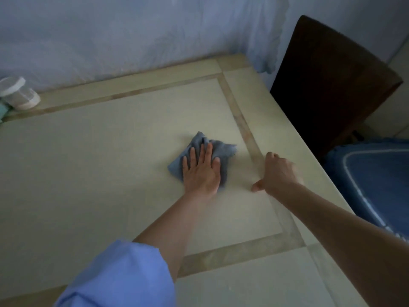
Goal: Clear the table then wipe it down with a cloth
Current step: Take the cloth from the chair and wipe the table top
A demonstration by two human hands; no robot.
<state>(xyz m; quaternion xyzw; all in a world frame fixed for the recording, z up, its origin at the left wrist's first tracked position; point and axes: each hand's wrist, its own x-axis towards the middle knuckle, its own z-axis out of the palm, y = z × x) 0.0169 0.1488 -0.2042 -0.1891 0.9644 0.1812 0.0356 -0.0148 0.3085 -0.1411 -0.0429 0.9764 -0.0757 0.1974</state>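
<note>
A crumpled blue-grey cloth (pixel 219 149) lies on the cream table (pixel 99 173) right of its middle. My left hand (pixel 202 171) presses flat on the cloth with straight, spread fingers. My right hand (pixel 277 172) rests on the table just to the right of the cloth, near the tan inlay stripe; its fingers are loosely curled, its thumb sticks out, and it holds nothing.
A clear jar with a white lid (pixel 18 93) stands at the table's far left edge beside a bit of teal object (pixel 4 111). A dark wooden chair (pixel 332 85) with a blue cushion (pixel 374 182) sits along the right edge. A pale blue curtain (pixel 132 29) hangs behind.
</note>
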